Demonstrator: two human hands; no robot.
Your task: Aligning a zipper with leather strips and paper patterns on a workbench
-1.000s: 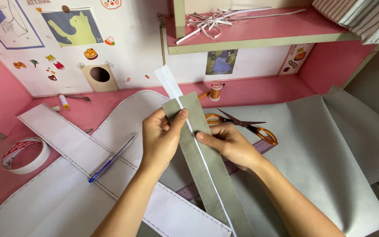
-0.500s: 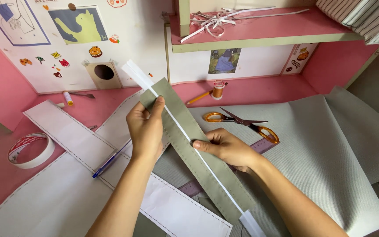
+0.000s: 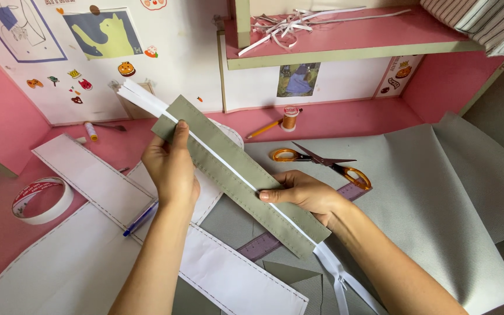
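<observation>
A long grey-green fabric strip (image 3: 237, 172) with a white zipper (image 3: 331, 265) sewn down its middle is held up over the pink table, slanting from upper left to lower right. My left hand (image 3: 172, 169) grips its upper part, index finger stretched along the zipper line. My right hand (image 3: 301, 192) pinches the strip near the middle from the right side. White zipper tape (image 3: 138, 96) sticks out at the top end and the slider end hangs off the bottom.
White paper pattern pieces (image 3: 88, 175) and a blue pen (image 3: 140, 219) lie under my left arm. Grey fabric (image 3: 438, 192), orange-handled scissors (image 3: 322, 160), a purple ruler (image 3: 263, 245), a tape roll (image 3: 41, 201), a thread spool (image 3: 289, 118) and a pencil (image 3: 263, 128) are around. A pink shelf (image 3: 345, 41) stands behind.
The strip has swung further towards the left and lies flatter. My left hand has slid up along it, and my right hand has shifted to the strip's middle.
</observation>
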